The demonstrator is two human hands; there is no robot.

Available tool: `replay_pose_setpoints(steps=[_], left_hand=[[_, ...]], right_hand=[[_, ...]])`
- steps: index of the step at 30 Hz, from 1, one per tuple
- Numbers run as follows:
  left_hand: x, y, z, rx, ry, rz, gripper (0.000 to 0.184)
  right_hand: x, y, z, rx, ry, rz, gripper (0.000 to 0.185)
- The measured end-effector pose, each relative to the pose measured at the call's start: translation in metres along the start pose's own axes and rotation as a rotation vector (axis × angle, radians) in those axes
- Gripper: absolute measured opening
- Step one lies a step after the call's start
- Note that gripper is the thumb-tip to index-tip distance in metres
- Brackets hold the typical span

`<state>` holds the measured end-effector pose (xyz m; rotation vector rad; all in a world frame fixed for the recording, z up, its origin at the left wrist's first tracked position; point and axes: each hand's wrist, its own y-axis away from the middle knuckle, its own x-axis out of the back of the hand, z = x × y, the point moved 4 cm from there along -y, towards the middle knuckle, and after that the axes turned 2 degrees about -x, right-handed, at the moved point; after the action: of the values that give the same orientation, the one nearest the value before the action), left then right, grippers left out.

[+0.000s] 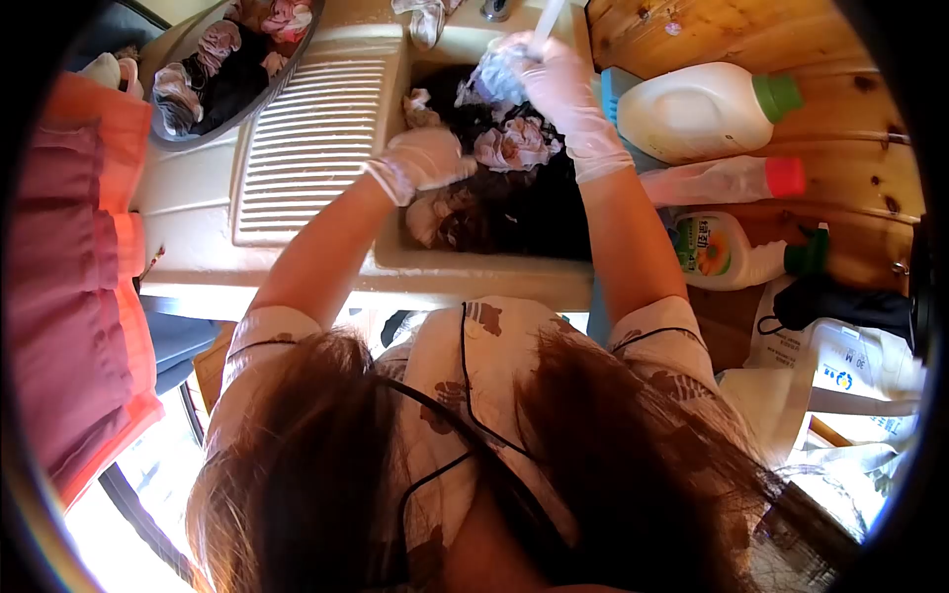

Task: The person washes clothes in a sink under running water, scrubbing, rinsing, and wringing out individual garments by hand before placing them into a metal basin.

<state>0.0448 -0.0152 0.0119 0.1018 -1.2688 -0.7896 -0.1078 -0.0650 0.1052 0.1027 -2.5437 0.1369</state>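
The person's right hand (559, 89), in a thin whitish glove, was raised over the far right part of the sink basin (390, 212), its fingers closed on a bunched pale blue cloth (497, 79). A pale streak (549, 22) came down to that hand from the top edge, though whether it was water or a spout could not be told. The left hand (425, 160), gloved alike, was lower and to the left, over the basin's left side; its fingers were blurred and pointed right, and whether they gripped or touched anything could not be made out. Just beyond its fingertips a crumpled pink cloth (516, 145) lay on dark laundry (544, 212) in the basin. Left of the basin was a ribbed washboard (311, 148), and past it a grey tub (297, 69) held more pink and black clothes (219, 47). A white garment (427, 22) hung at the sink's far edge, beside a metal fitting (495, 9). On the right, against wooden boards (840, 44), lay a white bottle with a green cap (697, 111), a clear bottle with a red cap (707, 183) and a spray bottle (714, 252).
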Motion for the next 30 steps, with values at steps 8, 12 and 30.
replay_pose_setpoints(steps=[8,12,30], left_hand=[[-0.133,-0.045,-0.008,-0.057,-0.14,-0.364,0.042],[-0.083,-0.045,-0.007,-0.062,0.094,-0.236,0.035],[0.118,-0.002,0.009,-0.283,0.736,0.204,0.029]], right_hand=[[-0.005,0.014,0.042,-0.08,-0.058,-0.079,0.018],[0.015,0.015,0.035,0.019,-0.087,-0.024,0.016],[-0.001,0.026,0.016,-0.148,-0.482,-0.29,0.023]])
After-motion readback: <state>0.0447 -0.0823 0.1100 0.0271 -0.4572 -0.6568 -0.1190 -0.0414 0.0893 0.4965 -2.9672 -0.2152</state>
